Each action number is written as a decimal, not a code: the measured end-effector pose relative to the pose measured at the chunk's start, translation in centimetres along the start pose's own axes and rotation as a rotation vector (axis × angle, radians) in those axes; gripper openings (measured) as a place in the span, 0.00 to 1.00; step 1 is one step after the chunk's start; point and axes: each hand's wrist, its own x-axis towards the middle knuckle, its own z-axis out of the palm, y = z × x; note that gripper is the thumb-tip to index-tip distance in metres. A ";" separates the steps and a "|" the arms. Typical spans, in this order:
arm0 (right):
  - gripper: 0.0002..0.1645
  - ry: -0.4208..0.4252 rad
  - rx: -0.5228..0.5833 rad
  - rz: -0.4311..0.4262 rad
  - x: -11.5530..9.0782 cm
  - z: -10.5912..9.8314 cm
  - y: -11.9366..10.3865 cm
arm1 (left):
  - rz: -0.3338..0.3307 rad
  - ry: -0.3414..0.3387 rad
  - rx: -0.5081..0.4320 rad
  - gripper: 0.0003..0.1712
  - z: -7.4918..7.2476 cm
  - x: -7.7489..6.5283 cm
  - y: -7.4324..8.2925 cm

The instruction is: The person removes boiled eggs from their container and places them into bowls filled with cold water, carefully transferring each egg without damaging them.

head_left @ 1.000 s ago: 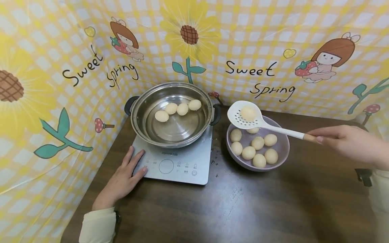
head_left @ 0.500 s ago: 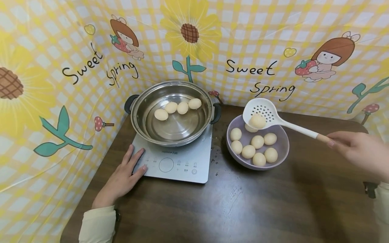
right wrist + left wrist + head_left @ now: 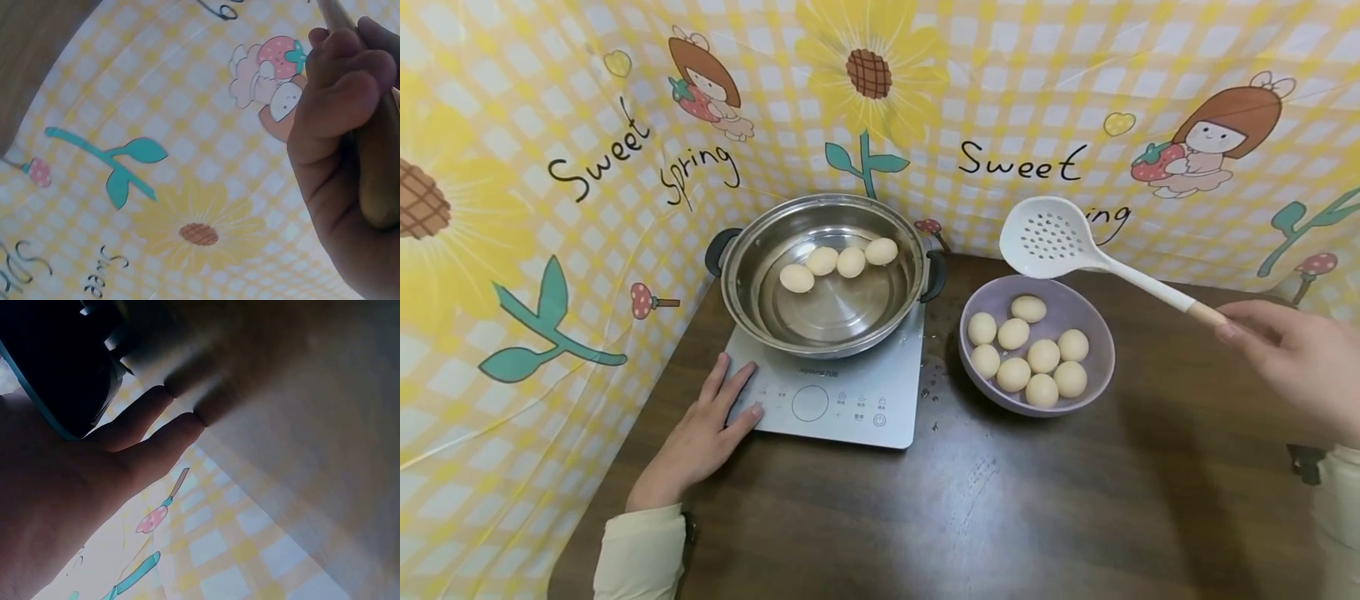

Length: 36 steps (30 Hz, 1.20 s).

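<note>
My right hand (image 3: 1292,354) grips the wooden handle (image 3: 381,162) of a white slotted skimmer (image 3: 1048,237), whose bowl is bare and hangs over the back rim of the purple bowl (image 3: 1101,383). Several eggs (image 3: 1043,356) lie in that bowl. My left hand (image 3: 700,437) rests with spread fingers on the left edge of the silver induction cooker (image 3: 880,429); in the left wrist view two of its fingers (image 3: 156,447) show stretched out. On the cooker stands a steel pot (image 3: 835,329) with water and several eggs (image 3: 822,262) in a row.
The pot's black side handles (image 3: 934,277) stick out left and right. Water drops (image 3: 925,393) dot the brown table (image 3: 1000,508) between cooker and bowl. A yellow checked cloth (image 3: 925,108) hangs behind and along the left side.
An egg has left the skimmer and now lies in the purple bowl. The skimmer has tipped, moved right and then risen, carried by my right hand. My left hand stays put.
</note>
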 end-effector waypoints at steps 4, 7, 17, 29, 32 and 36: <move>0.19 0.006 0.016 -0.029 0.9 -0.1 -1.7 | 0.000 0.002 -0.001 0.40 0.0 0.0 -0.1; 0.17 0.011 0.042 -0.077 2.0 -0.1 -3.5 | 0.002 0.006 -0.001 0.40 0.0 -0.1 -0.2; 0.14 0.140 0.026 -0.399 5.9 2.6 -10.0 | 0.007 0.020 0.007 0.39 0.3 -0.1 -0.4; 0.17 0.241 -0.060 -0.445 7.8 3.7 -14.1 | 0.007 0.025 0.007 0.39 0.3 -0.1 -0.4; 0.14 0.310 -0.096 -0.497 8.0 4.0 -14.4 | 0.008 0.030 0.004 0.39 0.3 -0.1 -0.4; 0.15 0.388 -0.133 -0.582 8.4 4.6 -14.6 | 0.009 0.032 0.005 0.39 0.3 0.0 -0.4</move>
